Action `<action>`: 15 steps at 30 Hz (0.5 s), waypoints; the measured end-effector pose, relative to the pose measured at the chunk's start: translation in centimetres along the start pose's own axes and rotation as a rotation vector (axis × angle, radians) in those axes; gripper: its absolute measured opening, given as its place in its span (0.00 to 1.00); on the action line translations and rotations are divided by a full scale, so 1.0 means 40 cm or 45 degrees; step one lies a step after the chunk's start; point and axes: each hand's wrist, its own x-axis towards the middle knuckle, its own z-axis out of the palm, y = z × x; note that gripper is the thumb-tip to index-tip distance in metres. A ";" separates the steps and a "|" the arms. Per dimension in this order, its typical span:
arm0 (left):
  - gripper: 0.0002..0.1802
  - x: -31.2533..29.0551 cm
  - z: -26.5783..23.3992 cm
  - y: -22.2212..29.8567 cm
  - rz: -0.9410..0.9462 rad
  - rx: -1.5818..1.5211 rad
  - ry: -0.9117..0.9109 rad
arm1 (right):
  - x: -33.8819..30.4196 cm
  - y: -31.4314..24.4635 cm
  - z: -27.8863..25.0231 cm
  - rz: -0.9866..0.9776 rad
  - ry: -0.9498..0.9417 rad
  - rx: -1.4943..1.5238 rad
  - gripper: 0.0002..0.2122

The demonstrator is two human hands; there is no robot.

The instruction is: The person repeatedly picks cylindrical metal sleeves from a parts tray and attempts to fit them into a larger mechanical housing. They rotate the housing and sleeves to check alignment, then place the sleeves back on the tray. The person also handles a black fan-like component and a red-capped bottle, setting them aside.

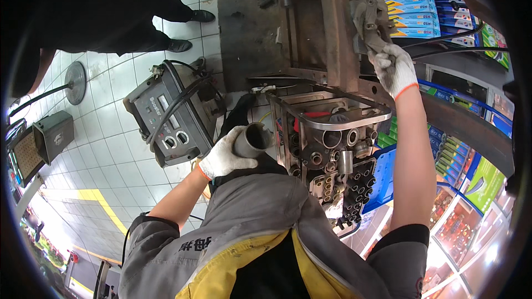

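Observation:
My left hand (226, 155), in a white knit glove, is closed round a short, wide grey metal tube (252, 140) held in front of my body, its open end facing up. My right hand (394, 67), gloved the same way, reaches forward to a worn grey metal lever-like part (370, 22) on a brown steel frame (339, 27). Its fingers are curled over the near end of that part. Below and between the hands stands a metal rack (346, 120) loaded with several round steel sleeves and sockets, including a shiny cylinder (345, 161).
A grey machine (174, 113) with cables and dials stands left on the tiled floor (111, 149). A person in dark clothes (111, 8) stands at upper left. Blue-and-yellow packages (410, 5) are stacked at far right. A blue bin (382, 180) lies beside the rack.

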 end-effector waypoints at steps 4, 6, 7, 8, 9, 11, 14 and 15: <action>0.55 0.040 0.001 0.041 0.013 0.082 0.114 | -0.223 0.044 -0.040 -0.026 -0.229 -0.289 0.10; 0.52 0.061 -0.011 0.089 0.080 0.160 0.181 | -0.349 0.077 -0.072 -0.052 -0.294 -0.374 0.15; 0.52 0.079 -0.014 0.118 0.151 0.207 0.193 | -0.407 0.092 -0.091 0.001 -0.308 -0.389 0.18; 0.51 0.089 -0.018 0.149 0.238 0.253 0.219 | -0.461 0.117 -0.110 0.078 -0.119 -0.334 0.20; 0.52 0.096 -0.024 0.185 0.307 0.395 0.241 | -0.512 0.132 -0.129 0.231 -0.057 -0.306 0.22; 0.52 0.106 -0.025 0.257 0.500 0.587 0.285 | -0.595 0.193 -0.163 0.263 -0.210 -0.021 0.24; 0.52 0.105 -0.017 0.358 0.629 0.698 0.231 | -0.684 0.263 -0.214 0.262 -0.588 0.238 0.29; 0.52 0.100 -0.010 0.386 0.698 0.704 0.194 | -0.710 0.286 -0.231 0.264 -0.667 0.312 0.29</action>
